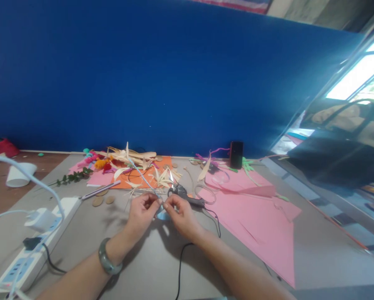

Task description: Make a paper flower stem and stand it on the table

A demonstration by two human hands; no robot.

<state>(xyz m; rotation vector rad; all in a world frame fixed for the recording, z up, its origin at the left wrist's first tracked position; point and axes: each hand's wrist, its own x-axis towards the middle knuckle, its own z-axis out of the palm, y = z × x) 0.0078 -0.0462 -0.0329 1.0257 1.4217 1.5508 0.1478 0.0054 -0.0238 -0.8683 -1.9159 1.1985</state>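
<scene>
My left hand, with a bangle on its wrist, is closed around a thin pale-blue stem. The stem slants up and left, away from me, and a pale dried leaf shows at its far end. My right hand pinches right beside the left fingertips, the two almost touching. A light-blue shiny strip shows just under both hands; the fingers hide where it meets the stem. Behind my right hand lies a black glue gun, with scissors near it.
Pink sheets cover the right side. Dried husks lie at the back on orange paper. A pen, wooden discs and a power strip are at left. A dark phone stands against the blue panel.
</scene>
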